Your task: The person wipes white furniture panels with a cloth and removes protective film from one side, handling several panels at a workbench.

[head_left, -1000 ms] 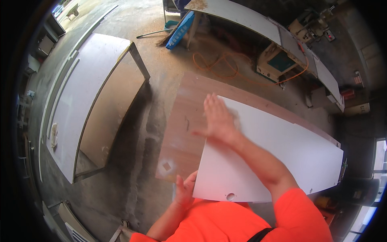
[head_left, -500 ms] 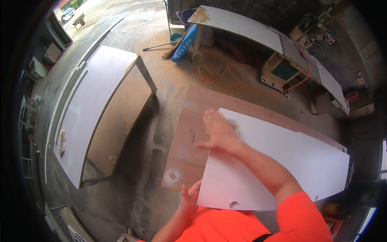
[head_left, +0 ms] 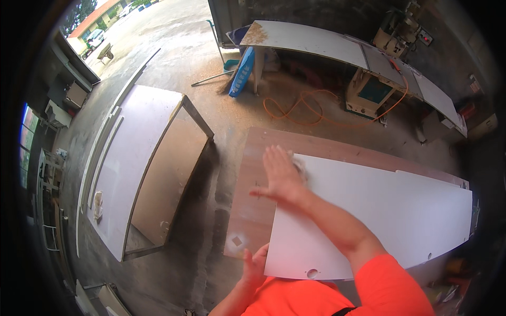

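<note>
A long white panel [head_left: 379,210] lies on a brown board [head_left: 258,179], with small round holes near its close edge. My right hand [head_left: 282,176] rests flat on the panel's far left corner, fingers spread, reaching partly onto the brown board. My left hand [head_left: 255,263] is curled around the panel's near left corner at its edge. A small pale square patch [head_left: 237,240] sits on the brown board just beyond my left hand.
To the left stands a white-topped cabinet frame [head_left: 142,163] lying on the dusty concrete floor. An orange cable [head_left: 300,110] coils on the floor ahead. At the back is a long workbench [head_left: 316,42] with a saw machine [head_left: 374,89] and a blue object [head_left: 242,73].
The view has shifted so that the panel and hands sit lower in the picture. My right hand stays flat on the panel's corner and my left hand stays at the near corner.
</note>
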Motion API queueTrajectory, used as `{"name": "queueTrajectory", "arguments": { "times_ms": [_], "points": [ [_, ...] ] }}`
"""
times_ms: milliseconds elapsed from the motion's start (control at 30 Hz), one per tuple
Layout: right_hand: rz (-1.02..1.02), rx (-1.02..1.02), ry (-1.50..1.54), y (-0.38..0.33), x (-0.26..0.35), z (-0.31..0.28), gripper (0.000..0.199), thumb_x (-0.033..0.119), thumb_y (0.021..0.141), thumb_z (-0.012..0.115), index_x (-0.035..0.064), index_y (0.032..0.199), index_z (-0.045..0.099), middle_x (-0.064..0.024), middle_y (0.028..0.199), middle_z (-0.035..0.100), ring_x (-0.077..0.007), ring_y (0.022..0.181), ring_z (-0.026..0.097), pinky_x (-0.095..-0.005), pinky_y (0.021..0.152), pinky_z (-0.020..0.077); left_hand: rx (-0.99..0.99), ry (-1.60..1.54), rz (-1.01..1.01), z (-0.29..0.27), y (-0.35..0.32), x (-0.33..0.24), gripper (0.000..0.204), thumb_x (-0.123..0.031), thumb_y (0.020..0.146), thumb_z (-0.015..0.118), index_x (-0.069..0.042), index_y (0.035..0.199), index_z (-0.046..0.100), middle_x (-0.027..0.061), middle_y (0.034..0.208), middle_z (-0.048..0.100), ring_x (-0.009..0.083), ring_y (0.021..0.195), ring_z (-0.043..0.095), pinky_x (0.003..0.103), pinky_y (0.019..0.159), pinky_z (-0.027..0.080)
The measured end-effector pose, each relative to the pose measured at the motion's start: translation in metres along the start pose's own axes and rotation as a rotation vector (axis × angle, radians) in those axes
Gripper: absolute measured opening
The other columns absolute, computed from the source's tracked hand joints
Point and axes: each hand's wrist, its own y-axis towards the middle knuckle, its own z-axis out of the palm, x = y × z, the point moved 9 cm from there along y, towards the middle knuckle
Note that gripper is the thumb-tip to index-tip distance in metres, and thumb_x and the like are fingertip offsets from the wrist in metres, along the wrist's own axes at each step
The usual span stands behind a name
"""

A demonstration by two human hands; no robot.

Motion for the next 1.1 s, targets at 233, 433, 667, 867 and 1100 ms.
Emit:
{"name": "queueTrajectory", "arguments": {
  "times_ms": [233,433,667,867,1100],
  "points": [
    [0.215,-0.23,0.129,-0.076,-0.091,-0.048,0.099,0.069,0.086,0.069,-0.005,0.147,0.048,-0.0254,0.159,0.043,-0.0404,0.151,0.036,-0.0495,0.127,0.0246,0.004,-0.004,-0.016,0.003,-0.006,0.003,0.12,-0.094,0.086,0.039,0.004,0.155,0.039,0.0152,0.147,0.056,0.0263,0.133,0.056,0.043,0.113,0.043],
    [0.668,-0.087,-0.07,-0.125,-0.166,-0.043,0.114,0.073,0.088,0.063,-0.0038,0.163,0.023,-0.0219,0.173,0.019,-0.0368,0.162,0.01,-0.0493,0.131,0.0067,-0.022,-0.129,-0.037,-0.003,-0.031,0.013,0.114,-0.087,0.09,0.044,0.0,0.162,0.032,0.0147,0.162,0.044,0.0281,0.149,0.042,0.048,0.124,0.029],
    [0.059,-0.11,-0.027,-0.06,0.029,0.004,0.126,0.084,0.081,0.06,-0.0096,0.16,0.029,-0.0268,0.17,0.024,-0.0393,0.161,0.017,-0.0544,0.13,0.0098,0.058,-0.242,-0.107,-0.024,-0.027,0.035,0.116,-0.088,0.088,0.047,-0.002,0.164,0.029,0.0103,0.165,0.041,0.0263,0.153,0.036,0.049,0.125,0.027],
    [-0.245,0.204,0.06,-0.169,0.113,0.047,0.114,0.076,0.087,0.06,-0.0078,0.159,0.031,-0.027,0.17,0.023,-0.0392,0.16,0.018,-0.053,0.129,0.014,0.043,-0.366,-0.099,-0.033,-0.021,0.043,0.121,-0.092,0.085,0.046,-0.002,0.164,0.029,0.0121,0.165,0.041,0.0294,0.152,0.038,0.05,0.125,0.027],
    [0.17,-0.1,0.022,-0.06,0.003,0.005,0.128,0.088,0.083,0.05,-0.0093,0.162,0.022,-0.0288,0.17,0.021,-0.0409,0.16,0.015,-0.0535,0.13,0.008,0.212,-0.389,-0.098,-0.019,-0.034,0.033,0.122,-0.093,0.085,0.042,0.001,0.162,0.032,0.0177,0.163,0.043,0.0319,0.151,0.04,0.052,0.125,0.026]
  ]
}}
